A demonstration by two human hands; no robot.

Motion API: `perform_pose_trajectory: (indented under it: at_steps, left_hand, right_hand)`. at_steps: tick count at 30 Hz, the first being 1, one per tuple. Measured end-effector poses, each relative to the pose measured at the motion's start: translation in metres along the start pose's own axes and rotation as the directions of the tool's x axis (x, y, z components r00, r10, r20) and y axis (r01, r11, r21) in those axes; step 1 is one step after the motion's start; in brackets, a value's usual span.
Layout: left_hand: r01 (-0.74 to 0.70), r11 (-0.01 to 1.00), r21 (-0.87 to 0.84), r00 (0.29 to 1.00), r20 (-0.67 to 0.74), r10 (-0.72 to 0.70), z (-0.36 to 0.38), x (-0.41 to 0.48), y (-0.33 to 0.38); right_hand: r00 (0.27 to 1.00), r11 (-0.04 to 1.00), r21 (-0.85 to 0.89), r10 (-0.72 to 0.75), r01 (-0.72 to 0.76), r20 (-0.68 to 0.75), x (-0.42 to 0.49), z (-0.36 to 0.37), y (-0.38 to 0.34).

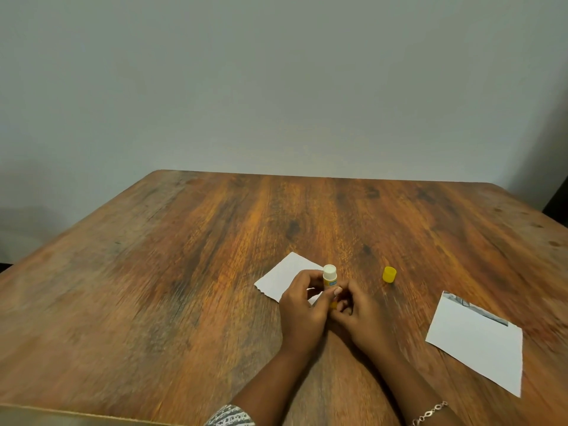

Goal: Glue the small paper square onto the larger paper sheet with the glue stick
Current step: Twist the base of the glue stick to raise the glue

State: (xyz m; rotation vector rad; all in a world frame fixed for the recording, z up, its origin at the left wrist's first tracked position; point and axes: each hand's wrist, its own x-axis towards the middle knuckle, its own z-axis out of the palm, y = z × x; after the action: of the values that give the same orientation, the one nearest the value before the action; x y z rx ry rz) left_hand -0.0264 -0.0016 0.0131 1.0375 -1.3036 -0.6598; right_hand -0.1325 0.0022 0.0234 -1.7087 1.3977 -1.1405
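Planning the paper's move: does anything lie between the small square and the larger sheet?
Nothing blocks it outright. The yellow cap stands between the small square and the larger sheet, slightly beyond the straight line. The left hand and right hand hold the glue stick over the square's near edge.

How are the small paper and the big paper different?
The small paper is partly hidden by the left hand; the big paper lies uncovered to the right. The big paper shows a grey strip at its far edge; the small paper looks plain. Both are white and lie flat on the table.
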Motion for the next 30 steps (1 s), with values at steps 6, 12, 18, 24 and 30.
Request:
perform_pose_trajectory:
  at_steps: [6,12,18,24,30]
  left_hand:
    - [-0.019,1.000,0.018,1.000,0.005,0.019,0.000,0.001,0.001]
    - [-0.024,1.000,-0.020,0.999,-0.034,0.023,-0.002,0.003,-0.001]
    - [0.003,1.000,-0.023,1.000,-0.023,-0.003,-0.001,0.003,-0.004]
    - [0.008,0.999,-0.038,1.000,-0.027,-0.009,-0.002,0.004,-0.004]
    - [0.022,0.999,-0.045,0.999,-0.036,-0.024,-0.002,0.006,-0.007]
  right_hand:
    - [0.998,0.999,0.035,-0.031,0.029,0.053,0.000,-0.005,0.001]
    - [0.998,0.999,-0.018,-0.027,0.029,0.060,0.000,-0.005,0.000]
    - [0.998,0.999,-0.026,-0.041,0.042,0.043,0.000,-0.003,0.001]
    - [0.988,1.000,0.003,-0.030,0.030,0.150,-0.001,-0.009,0.000]
    - [0.997,0.998,-0.059,-0.019,0.023,0.070,0.000,-0.002,0.004]
